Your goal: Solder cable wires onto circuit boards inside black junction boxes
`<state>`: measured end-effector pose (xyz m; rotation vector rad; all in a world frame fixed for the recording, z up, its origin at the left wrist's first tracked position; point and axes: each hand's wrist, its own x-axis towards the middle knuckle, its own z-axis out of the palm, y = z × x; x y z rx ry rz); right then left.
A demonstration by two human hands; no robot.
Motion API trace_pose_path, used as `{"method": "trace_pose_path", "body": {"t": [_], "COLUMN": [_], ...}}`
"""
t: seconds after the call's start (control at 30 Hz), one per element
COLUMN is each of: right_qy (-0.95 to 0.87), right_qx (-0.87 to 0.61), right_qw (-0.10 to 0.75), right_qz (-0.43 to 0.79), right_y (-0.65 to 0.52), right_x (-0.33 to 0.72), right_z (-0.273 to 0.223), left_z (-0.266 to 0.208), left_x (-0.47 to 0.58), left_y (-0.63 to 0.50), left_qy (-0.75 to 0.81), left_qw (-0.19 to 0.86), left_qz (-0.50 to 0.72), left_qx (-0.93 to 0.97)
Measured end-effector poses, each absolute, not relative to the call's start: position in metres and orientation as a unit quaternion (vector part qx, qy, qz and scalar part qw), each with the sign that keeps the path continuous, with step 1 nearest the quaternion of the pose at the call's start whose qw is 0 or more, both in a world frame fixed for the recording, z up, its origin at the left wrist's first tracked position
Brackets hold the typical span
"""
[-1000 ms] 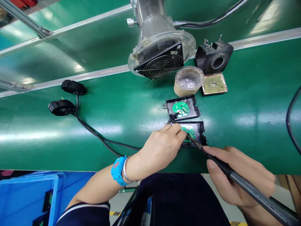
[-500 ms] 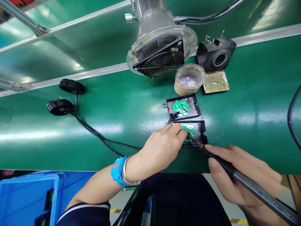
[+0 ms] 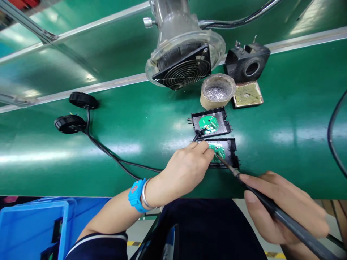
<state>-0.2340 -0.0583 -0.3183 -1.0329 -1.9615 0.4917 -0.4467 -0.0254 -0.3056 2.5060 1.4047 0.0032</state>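
My right hand (image 3: 284,206) is closed round a soldering iron (image 3: 267,202). The iron's tip touches or hovers just over a green circuit board (image 3: 220,151) in the nearer black plastic case (image 3: 231,151). My left hand (image 3: 188,162) pinches at the left part of that board; its fingertips hide what they hold. Just behind lies a second black case (image 3: 222,124) with another green board (image 3: 206,122) in it. A black cable (image 3: 197,136) enters this case at its lower left corner. Two cables run leftward from under my left hand to two round black housings.
The round housings, one behind (image 3: 82,99) and one in front (image 3: 69,124), lie at left. A fume extractor fan (image 3: 187,70) hangs over the bench. Behind the cases stand a bowl of solder bits (image 3: 204,99), a sponge tray (image 3: 248,94) and an iron stand (image 3: 234,66). Blue bins (image 3: 35,207) sit below left.
My right hand and the iron have shifted slightly right and down, with the tip still at the nearer board. My left hand has hardly moved.
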Motion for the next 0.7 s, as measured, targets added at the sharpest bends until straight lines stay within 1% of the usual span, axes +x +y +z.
{"method": "trace_pose_path", "body": {"t": [0.17, 0.3, 0.53, 0.7], "right_qy": [-0.758, -0.73, -0.72, -0.726], "right_qx": [-0.44, -0.422, -0.437, -0.431], "right_qw": [0.439, 0.478, 0.464, 0.463], "right_qz": [0.198, 0.246, 0.275, 0.269], "right_y": [-0.059, -0.055, -0.053, -0.052], "right_x": [-0.231, -0.239, -0.239, -0.237], "right_z": [-0.313, -0.315, -0.321, -0.323], "left_z": [-0.306, -0.308, -0.303, -0.302], "left_x": [-0.447, -0.448, -0.445, -0.441], "left_y": [-0.025, -0.026, -0.023, -0.023], "left_qy": [0.487, 0.483, 0.5, 0.515], "left_qw": [0.138, 0.13, 0.15, 0.115], "left_qz": [0.004, 0.01, -0.013, -0.03], "left_qx": [0.862, 0.866, 0.853, 0.849]}}
